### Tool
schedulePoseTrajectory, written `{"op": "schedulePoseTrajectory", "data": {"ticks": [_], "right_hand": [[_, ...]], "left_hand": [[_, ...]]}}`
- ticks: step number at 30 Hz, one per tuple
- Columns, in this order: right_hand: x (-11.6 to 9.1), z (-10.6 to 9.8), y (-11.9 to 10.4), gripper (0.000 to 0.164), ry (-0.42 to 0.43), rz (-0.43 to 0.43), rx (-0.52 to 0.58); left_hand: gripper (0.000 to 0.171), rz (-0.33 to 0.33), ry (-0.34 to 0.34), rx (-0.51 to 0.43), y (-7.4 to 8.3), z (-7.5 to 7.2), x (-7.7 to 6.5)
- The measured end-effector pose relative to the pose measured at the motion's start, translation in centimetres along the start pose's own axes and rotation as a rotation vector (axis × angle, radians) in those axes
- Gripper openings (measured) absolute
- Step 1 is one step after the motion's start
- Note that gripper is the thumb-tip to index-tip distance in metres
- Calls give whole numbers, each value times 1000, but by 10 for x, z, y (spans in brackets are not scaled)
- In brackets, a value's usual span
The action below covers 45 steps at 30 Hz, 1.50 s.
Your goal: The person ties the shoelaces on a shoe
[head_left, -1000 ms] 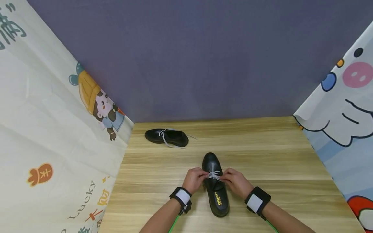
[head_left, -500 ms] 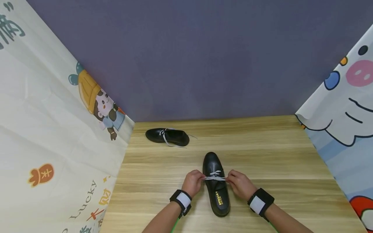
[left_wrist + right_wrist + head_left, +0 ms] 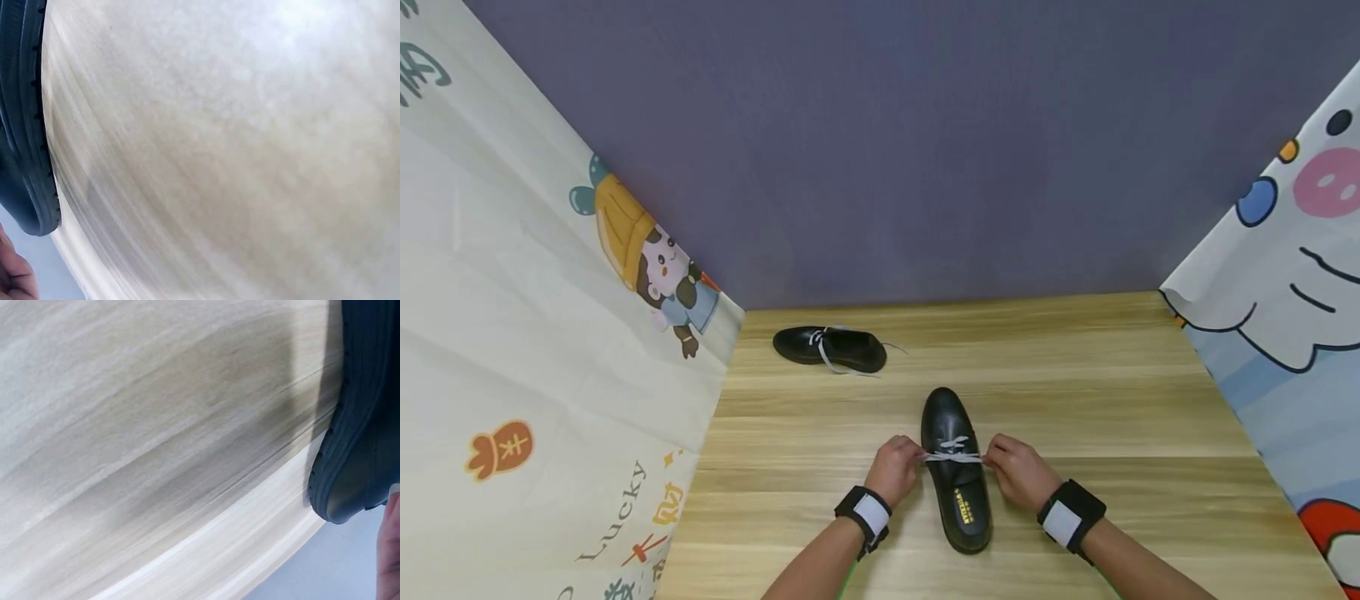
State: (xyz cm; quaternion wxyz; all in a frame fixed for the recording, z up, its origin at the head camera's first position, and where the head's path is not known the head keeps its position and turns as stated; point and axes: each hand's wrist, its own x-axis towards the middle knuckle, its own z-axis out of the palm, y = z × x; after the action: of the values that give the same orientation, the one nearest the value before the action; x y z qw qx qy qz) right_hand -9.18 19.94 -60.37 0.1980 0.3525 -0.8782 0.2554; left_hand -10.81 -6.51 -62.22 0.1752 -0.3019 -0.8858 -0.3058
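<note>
A black lace-up shoe (image 3: 946, 417) stands on the wood-look surface between my hands, toe pointing away. White shoelace (image 3: 953, 457) stretches straight across its throat. My left hand (image 3: 895, 468) pinches the lace at the shoe's left side, and my right hand (image 3: 1021, 472) pinches it at the right side. The left wrist view catches the shoe's sole edge (image 3: 31, 125) and a bit of a finger (image 3: 15, 272). In the right wrist view the shoe (image 3: 365, 425) fills the right edge, with a fingertip (image 3: 390, 531) below it.
Another black shoe (image 3: 793, 345) lies at the back left, its white laces trailing loose over the wood-look surface (image 3: 1075, 375). A dark grey-blue panel (image 3: 940, 167) rises behind. Printed white sheets hang on the left (image 3: 535, 333) and right (image 3: 1277, 308).
Both hands have drawn slightly apart and toward the shoe's heel, pulling the lace from a bunched crossing into a straight taut line. The shoe has stayed in place.
</note>
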Motion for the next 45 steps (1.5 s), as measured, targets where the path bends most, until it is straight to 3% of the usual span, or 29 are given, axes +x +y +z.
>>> {"op": "schedulePoseTrajectory", "data": {"ticks": [6,11,16,20,25,30,37,45], "right_hand": [[-2,-8,-1,18,-38,80,79],[9,-18,-3,24,-78,167,149],[29,-17,0,24,-103,146,133],[51,-7,4,22,-200,99,168],[76,3,1,14,-391,163,237],[92,8,-7,13,-562,185,193],[97,10,-15,10,-581,191,101],[102,14,-22,21,-565,177,9]], "left_hand": [[6,-51,-29,-158,2,-2,-2],[13,-127,-99,-254,8,-7,1],[14,-190,-158,-293,11,-8,0],[12,-207,-138,-287,12,-7,-2],[8,-153,-114,-241,14,-4,0],[6,-116,-130,-197,16,-5,2],[6,-105,-149,-171,17,-6,5],[6,-114,-167,-168,17,-7,7]]}}
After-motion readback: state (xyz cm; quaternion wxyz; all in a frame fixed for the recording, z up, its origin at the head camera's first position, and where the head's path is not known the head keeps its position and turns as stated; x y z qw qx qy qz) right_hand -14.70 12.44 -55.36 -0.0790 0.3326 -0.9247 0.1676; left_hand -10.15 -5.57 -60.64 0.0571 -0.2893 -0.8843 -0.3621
